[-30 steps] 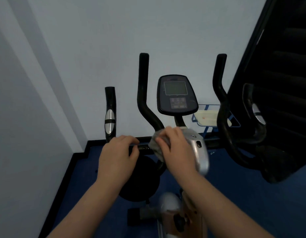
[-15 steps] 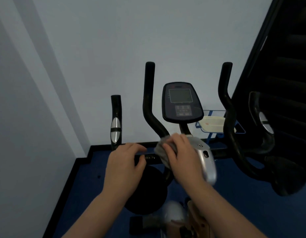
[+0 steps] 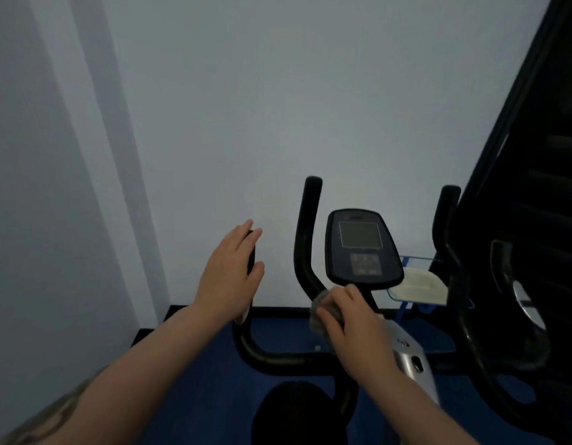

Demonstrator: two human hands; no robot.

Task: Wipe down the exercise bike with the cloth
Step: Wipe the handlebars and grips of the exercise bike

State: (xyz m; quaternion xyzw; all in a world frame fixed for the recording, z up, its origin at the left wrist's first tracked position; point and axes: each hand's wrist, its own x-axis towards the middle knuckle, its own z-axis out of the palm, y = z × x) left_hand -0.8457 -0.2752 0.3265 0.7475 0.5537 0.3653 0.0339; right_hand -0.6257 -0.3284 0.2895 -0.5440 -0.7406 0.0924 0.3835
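- A pale wall (image 3: 246,107) fills most of the view; a blue floor (image 3: 278,332) with a dark skirting runs along its foot; a dark structure rises at the right edge.
- The exercise bike (image 3: 409,354) stands in front of you, black bars around a silver post.
- Your right hand (image 3: 358,329) grips the cloth (image 3: 320,311), fingers curled over it and pressing it on the inner left handlebar (image 3: 305,245) where the bar bends.
- Just above and right of that grip sits the console (image 3: 361,252), its screen dark; beyond it, to the right, a shallow white tray (image 3: 419,284) lies in a blue frame.
- Your left hand (image 3: 231,274) is left of the grip and higher; its fingers are straight and laid against the outer left grip post (image 3: 251,252), not wrapped round it.
- The cloth looks small, grey and soft; it should bunch and wrap easily around round tubing; hold it bunched in the palm so it does not slip loose.
- The bars look stiff and smooth; the console likely wants lighter pressure on its buttons and screen.
- Below the grip, the crossbar (image 3: 287,359) and silver post are likely yet to be wiped.
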